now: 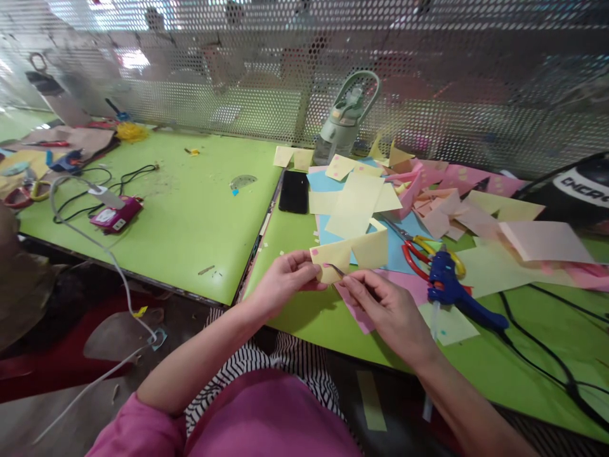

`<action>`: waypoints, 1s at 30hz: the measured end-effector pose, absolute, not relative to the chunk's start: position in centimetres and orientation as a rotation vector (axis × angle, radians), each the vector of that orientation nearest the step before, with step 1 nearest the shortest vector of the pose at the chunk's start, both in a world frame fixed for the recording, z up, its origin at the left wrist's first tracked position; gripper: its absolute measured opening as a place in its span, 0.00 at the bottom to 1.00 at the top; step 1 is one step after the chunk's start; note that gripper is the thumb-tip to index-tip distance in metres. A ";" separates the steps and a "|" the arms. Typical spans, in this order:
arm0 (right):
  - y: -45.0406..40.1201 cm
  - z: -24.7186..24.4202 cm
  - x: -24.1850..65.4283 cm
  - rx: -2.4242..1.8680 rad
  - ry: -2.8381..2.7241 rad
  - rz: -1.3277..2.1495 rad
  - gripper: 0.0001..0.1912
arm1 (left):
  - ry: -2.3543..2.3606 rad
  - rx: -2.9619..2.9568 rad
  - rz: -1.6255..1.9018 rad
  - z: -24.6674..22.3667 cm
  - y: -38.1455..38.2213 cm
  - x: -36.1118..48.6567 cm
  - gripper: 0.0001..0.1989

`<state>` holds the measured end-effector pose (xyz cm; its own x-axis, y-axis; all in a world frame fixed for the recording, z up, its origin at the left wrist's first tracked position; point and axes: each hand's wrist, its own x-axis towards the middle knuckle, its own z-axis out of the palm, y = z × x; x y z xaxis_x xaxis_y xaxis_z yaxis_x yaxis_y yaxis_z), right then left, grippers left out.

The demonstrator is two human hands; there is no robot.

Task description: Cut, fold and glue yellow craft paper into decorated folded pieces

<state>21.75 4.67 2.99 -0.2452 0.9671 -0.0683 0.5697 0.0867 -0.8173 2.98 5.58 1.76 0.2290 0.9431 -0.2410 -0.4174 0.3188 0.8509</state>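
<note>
Between thumb and fingers, my left hand pinches the left end of a folded pale yellow paper with small pink spots. My right hand grips thin dark tweezers, whose tip touches the paper near a pink spot beside my left fingertips. Behind the held paper lie loose pale yellow sheets over blue paper. Pink paper lies under and beside my right hand. To the right are scissors with red and yellow handles and a blue glue gun.
A black phone and a green bottle stand or lie behind my hands. Pink and yellow paper pieces cover the right side. Black cables run at the right. A purple power adapter sits on the left table.
</note>
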 end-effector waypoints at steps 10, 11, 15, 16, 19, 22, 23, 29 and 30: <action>4.4 2.6 21.8 -1.551 -1.956 0.951 0.20 | 0.934 0.817 1.035 1.4 5.6 2.9 0.06; 4.4 2.6 21.8 -1.559 -1.974 0.909 0.21 | 0.947 0.826 1.033 1.3 5.6 3.0 0.06; 4.1 3.0 21.9 -1.567 -2.019 0.765 0.20 | 0.984 0.827 1.030 1.1 5.6 3.0 0.05; 4.0 3.1 22.0 -1.564 -2.014 0.744 0.20 | 0.986 0.814 1.031 1.1 5.7 3.0 0.05; 3.6 3.3 22.4 -1.574 -1.855 0.778 0.18 | 0.980 0.732 1.043 1.2 5.7 2.9 0.06; 3.4 3.4 22.6 -1.592 -1.621 0.884 0.19 | 0.948 0.636 1.055 1.3 5.7 2.9 0.09; 3.4 3.4 22.5 -1.593 -1.591 0.904 0.20 | 0.936 0.618 1.051 1.4 5.6 3.0 0.10; 3.9 3.6 21.4 -1.555 -1.698 0.911 0.18 | 0.883 0.620 1.035 1.7 5.6 3.3 0.16; 4.0 3.6 21.3 -1.557 -1.708 0.890 0.18 | 0.874 0.622 1.035 1.7 5.6 3.3 0.16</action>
<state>21.33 3.99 3.56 -0.0805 0.9965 0.0216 0.5528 0.0627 -0.8309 3.28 5.57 1.67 0.2398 0.9173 -0.3179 -0.4671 0.3960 0.7905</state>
